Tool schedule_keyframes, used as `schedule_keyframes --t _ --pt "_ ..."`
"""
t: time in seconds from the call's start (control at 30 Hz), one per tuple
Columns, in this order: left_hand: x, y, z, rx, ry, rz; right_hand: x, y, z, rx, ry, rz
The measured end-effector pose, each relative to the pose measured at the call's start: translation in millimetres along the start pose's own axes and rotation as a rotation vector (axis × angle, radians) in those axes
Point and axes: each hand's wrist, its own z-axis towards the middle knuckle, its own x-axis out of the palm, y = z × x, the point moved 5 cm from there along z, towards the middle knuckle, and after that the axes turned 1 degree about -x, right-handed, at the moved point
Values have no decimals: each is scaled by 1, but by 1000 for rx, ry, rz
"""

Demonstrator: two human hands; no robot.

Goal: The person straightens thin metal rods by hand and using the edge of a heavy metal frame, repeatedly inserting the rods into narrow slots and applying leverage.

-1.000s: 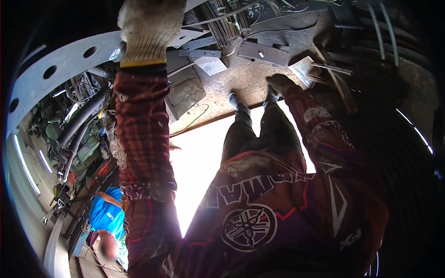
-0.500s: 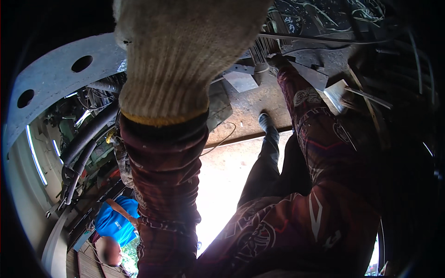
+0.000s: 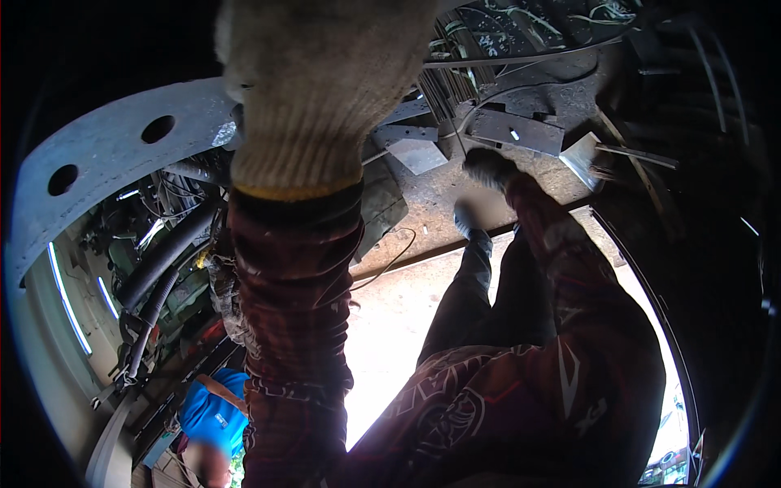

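Note:
My left hand (image 3: 313,89), in a whitish knit glove with a yellow cuff edge, is raised very near the camera. Its fingers lie beyond the upper edge, so its grip is hidden. Beside its wrist runs a grey metal plate with round holes (image 3: 110,150); I cannot tell whether they touch. My right hand (image 3: 490,168), in a dark-looking glove, is low over the floor with its fingers curled in. A thin dark line rises from its fingertips, too fine to name. Just beyond it lie a flat steel plate (image 3: 517,132) and a paler metal piece (image 3: 417,154).
Bundled thin rods (image 3: 443,93) and a dark cable (image 3: 533,84) lie beyond the right hand. A wooden strip (image 3: 639,167) lies to the right. Thick hoses (image 3: 167,256) hang at left. A person in a blue shirt (image 3: 213,407) is at lower left. My shoe (image 3: 466,218) stands on the floor.
My right hand has drawn back toward me from beside the rod bundle. My left hand remains raised, while the view has shifted slightly.

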Motion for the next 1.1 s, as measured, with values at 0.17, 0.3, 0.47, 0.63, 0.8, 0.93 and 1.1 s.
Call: schedule_keyframes --t 0.17,0.3,0.47,0.63,0.8,0.93,1.1 --pt "-4 -5 0 9 -69 89 -64 92 -117 30 57 232" --pt "5 4 8 -90 157 61 -64 130 -198 153 -73 308" --pt "3 2 3 -195 113 206 -138 194 -285 214 -38 278" --pt "-42 -23 -3 48 -158 70 -158 237 -358 304 -259 85" --pt "-34 -106 -60 -19 104 -161 -108 237 -417 426 -582 198" --pt "41 -176 -140 -283 650 -590 -129 252 -438 400 -823 118" --pt "76 -234 -151 -715 1144 -1001 -163 269 -460 492 -761 55"
